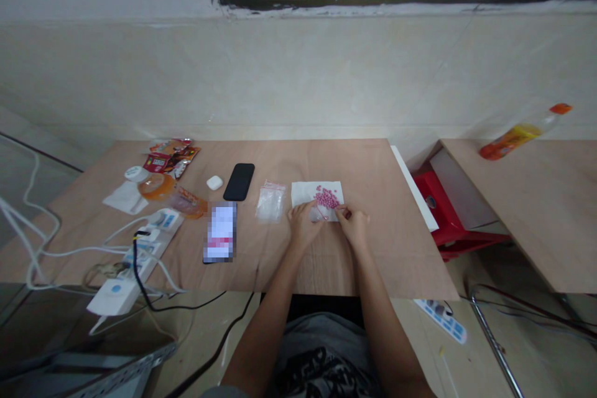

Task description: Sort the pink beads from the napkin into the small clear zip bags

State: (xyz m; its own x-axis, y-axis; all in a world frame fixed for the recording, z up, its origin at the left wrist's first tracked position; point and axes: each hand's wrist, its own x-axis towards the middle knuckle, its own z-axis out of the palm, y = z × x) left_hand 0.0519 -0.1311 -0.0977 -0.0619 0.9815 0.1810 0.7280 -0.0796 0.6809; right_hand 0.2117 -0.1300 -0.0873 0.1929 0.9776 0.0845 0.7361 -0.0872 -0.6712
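Pink beads [327,197] lie in a loose heap on a white sheet of paper [303,189] in the middle of the wooden table. At the sheet's lower left edge is my left hand [303,222], its fingers curled together close to the beads. My right hand [353,225] is at the lower right corner, thumb and fingertips pinched. A thin, faint reddish strand shows between the two hands, too small to identify. What each hand's fingertips hold cannot be made out. Just left of the paper lies a clear plastic zip bag [271,204].
Left on the table are a black phone [239,181], a lit phone [221,233], a white case [214,183], an orange drink bottle [170,194], snack wrappers [170,157] and a power strip [140,261] with cables. Another bottle [520,135] lies on the right table above a red stool [436,205].
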